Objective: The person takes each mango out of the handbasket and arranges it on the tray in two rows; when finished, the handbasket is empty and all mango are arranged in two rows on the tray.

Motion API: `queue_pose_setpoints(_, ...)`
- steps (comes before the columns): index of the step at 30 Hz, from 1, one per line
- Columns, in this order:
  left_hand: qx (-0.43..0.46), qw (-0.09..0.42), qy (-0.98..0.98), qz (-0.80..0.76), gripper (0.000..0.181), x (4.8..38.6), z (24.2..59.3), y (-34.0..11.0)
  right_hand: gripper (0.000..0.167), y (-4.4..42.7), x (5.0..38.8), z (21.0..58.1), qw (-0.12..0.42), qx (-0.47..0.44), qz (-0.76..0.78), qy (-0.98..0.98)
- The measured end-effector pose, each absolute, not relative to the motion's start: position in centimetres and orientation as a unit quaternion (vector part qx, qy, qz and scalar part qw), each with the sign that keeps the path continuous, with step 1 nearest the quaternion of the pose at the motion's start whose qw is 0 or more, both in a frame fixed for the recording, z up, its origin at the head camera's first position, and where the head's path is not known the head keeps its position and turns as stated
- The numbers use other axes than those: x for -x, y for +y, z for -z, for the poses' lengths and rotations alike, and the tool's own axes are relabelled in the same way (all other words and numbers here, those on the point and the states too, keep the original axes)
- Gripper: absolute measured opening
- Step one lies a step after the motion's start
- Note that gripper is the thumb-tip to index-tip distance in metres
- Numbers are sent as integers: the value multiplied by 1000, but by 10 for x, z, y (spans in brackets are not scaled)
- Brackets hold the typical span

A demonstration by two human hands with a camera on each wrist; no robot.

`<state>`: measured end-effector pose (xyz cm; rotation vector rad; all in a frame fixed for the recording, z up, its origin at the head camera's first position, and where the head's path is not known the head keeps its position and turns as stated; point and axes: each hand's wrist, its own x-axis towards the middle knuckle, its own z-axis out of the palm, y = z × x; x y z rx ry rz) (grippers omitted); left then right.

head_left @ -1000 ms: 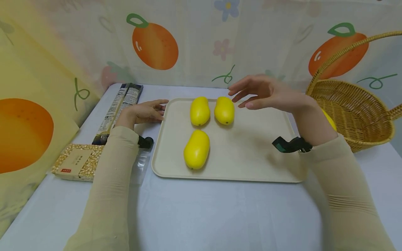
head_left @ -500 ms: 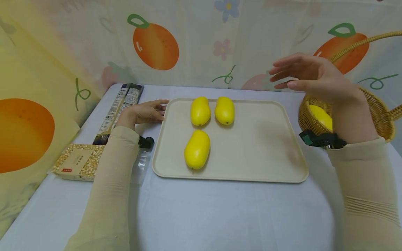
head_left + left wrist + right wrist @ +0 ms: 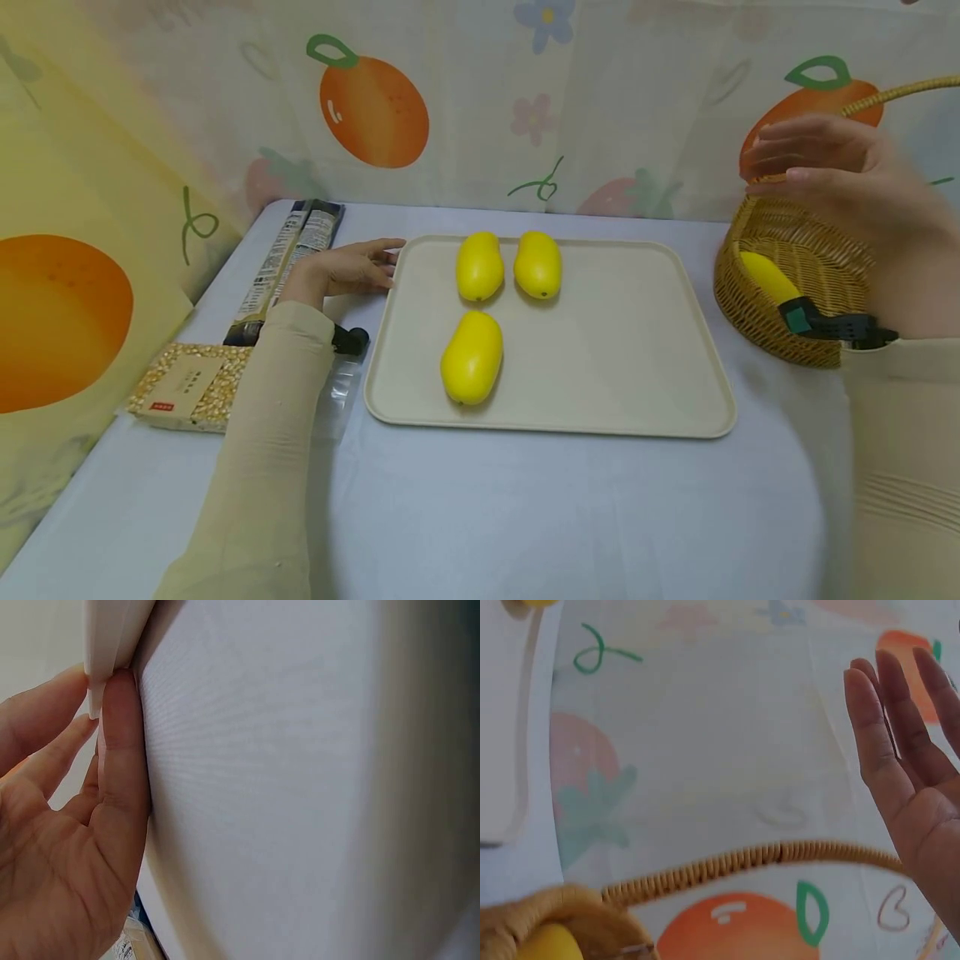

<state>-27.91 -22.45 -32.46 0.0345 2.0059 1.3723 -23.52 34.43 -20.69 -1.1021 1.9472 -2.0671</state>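
Observation:
My left hand [image 3: 341, 271] pinches the left rim of a beige rectangular tray [image 3: 615, 350]. In the left wrist view the thumb lies against the underside of the tray's rim [image 3: 116, 634], with fingertips on the other side. Three yellow mango-like fruits lie on the tray: a back left fruit [image 3: 480, 267], a back right fruit [image 3: 537, 265] and a front fruit [image 3: 472, 358]. Over the wicker basket [image 3: 798, 346] at the right, my right hand [image 3: 862, 183] hovers with loosely extended fingers, holding nothing. Another yellow fruit [image 3: 767, 273] sits inside the basket, partly hidden.
Left of the tray lie a box of yellow kernels [image 3: 183, 383] and long dark printed packets [image 3: 285, 267], partly behind the left forearm. The basket's arched handle [image 3: 900, 94] rises at the right. A fruit-printed curtain [image 3: 465, 108] hangs behind the table.
My right hand has moved right, from beside the back right fruit across to above the basket, holding nothing throughout. The left hand, tray and fruits stay in place.

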Motion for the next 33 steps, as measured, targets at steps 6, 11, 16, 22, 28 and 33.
queue_pose_setpoints(6,-13,347,774,-530,85,279,325,-225,38,379,249,220,84,404,708,573)
queue_pose_setpoints(11,-15,346,774,-530,85,279,326,-225,44,400,255,231,114,402,738,530)
queue_pose_setpoints(16,-15,347,772,-532,85,278,326,-225,46,414,255,241,95,360,735,566)
queue_pose_setpoints(22,-15,346,771,-535,85,279,326,-225,46,430,264,253,127,291,722,615)
queue_pose_setpoints(28,-13,344,773,-533,86,279,326,-226,47,444,276,261,188,224,676,676)
queue_pose_setpoints(33,-4,341,773,-535,86,279,326,-226,46,450,282,265,207,157,617,743)
